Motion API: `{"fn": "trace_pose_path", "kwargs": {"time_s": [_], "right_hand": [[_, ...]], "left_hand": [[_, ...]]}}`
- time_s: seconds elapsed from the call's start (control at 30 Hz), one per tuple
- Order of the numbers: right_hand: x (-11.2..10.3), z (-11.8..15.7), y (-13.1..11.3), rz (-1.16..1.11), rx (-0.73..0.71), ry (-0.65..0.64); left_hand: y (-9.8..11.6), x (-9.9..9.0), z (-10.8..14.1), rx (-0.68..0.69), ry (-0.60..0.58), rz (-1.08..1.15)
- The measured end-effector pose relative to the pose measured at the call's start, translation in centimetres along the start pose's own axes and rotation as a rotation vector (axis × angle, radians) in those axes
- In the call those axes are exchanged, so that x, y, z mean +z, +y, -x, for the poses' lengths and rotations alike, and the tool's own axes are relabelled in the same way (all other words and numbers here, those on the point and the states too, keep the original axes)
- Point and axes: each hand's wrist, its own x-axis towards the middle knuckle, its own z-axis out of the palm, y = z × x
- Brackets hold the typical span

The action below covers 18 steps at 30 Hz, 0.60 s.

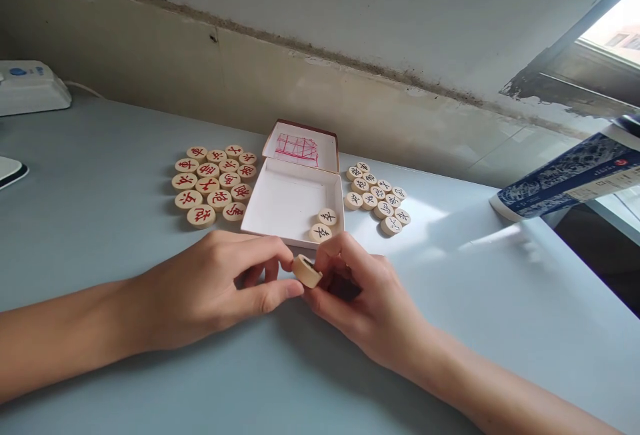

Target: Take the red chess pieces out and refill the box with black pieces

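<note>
A pale round Chinese chess piece (pixel 307 272) is tilted in the air just in front of the open box, with a dark mark partly showing on its face. My right hand (pixel 357 295) pinches its right side between thumb and fingers. From the other side, my left hand (pixel 235 282) has thumb and forefinger closed at its left edge. Two black-marked Chinese chess pieces (pixel 324 224) lie in the near right corner of the white cardboard box (pixel 285 198). Its lid (pixel 300 145), folded back, bears a red scribbled grid.
Several red-marked pieces (pixel 207 185) are grouped left of the box, and several black-marked ones (pixel 383 198) to its right. A blue patterned cup (pixel 565 172) leans at the right table edge. A white device (pixel 33 88) stands far left by the wall.
</note>
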Motion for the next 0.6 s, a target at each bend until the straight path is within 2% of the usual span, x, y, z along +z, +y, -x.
{"fn": "trace_pose_path", "kwargs": {"time_s": [0.1,0.27,0.43,0.6], "right_hand": [[-0.03,0.02,0.11,0.034,-0.026,-0.002],[-0.29,-0.04,-0.13,-0.013,-0.115,-0.044],[-0.47,-0.10,-0.36,0.070,-0.178,-0.061],[-0.35,0.04,-0.27,0.111,-0.139,-0.067]], "left_hand": [[-0.13,0.09,-0.06,0.029,0.022,-0.014],[-0.12,0.08,-0.08,-0.034,0.019,0.010],[-0.25,0.08,-0.18,0.073,0.028,-0.060],[0.15,0.08,-0.14,0.133,0.002,-0.134]]}}
